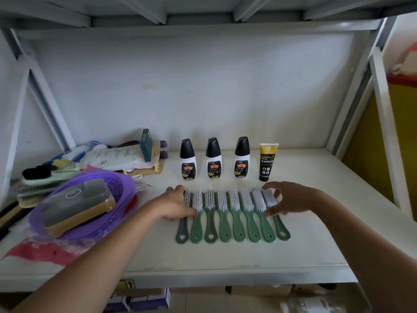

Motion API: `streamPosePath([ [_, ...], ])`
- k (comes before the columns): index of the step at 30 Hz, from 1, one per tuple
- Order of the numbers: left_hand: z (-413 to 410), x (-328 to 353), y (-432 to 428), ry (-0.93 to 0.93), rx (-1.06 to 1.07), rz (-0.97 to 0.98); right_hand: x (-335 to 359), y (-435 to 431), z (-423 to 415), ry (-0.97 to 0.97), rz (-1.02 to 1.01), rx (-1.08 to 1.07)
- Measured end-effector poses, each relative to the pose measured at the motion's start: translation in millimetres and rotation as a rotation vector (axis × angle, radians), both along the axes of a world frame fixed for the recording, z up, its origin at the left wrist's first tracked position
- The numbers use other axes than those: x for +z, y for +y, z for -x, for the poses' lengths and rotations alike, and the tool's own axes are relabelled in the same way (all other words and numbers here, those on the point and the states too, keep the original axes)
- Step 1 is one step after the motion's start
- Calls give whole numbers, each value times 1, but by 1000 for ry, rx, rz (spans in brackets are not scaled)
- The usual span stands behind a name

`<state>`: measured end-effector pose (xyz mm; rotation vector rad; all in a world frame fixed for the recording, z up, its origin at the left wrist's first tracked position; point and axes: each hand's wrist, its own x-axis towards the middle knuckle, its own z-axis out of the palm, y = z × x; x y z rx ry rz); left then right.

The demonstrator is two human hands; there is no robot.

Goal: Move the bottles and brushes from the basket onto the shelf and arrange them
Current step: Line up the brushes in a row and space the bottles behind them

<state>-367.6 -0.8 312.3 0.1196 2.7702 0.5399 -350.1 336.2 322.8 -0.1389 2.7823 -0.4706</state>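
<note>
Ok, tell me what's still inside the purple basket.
In the purple basket lies one large brush in clear packaging, dark on top with a tan base. It covers most of the basket floor, so anything beneath it cannot be seen.

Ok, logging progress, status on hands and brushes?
Left hand and right hand open, bracketing brush row. Bottles upright behind. Nothing in the way.
</note>
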Motion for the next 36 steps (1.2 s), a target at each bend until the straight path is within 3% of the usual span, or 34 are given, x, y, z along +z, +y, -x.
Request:
streamPosePath([
  [12,3,0,-2,-35,9,-3,5,-3,-4,-25,22,-13],
  [15,10,8,-13,-100,90,-207,12,4,-3,-12,99,-64],
  [23,38,11,-39,105,255,-362,6,21,28,320,317,-492],
  [28,70,4,-46,159,248,-468,16,8,53,589,455,-540],
  [33,88,-12,-47,160,203,-509,-11,2,83,328,543,-541],
  [36,92,-22,-41,173,137,-480,-20,-3,90,267,539,-506],
])
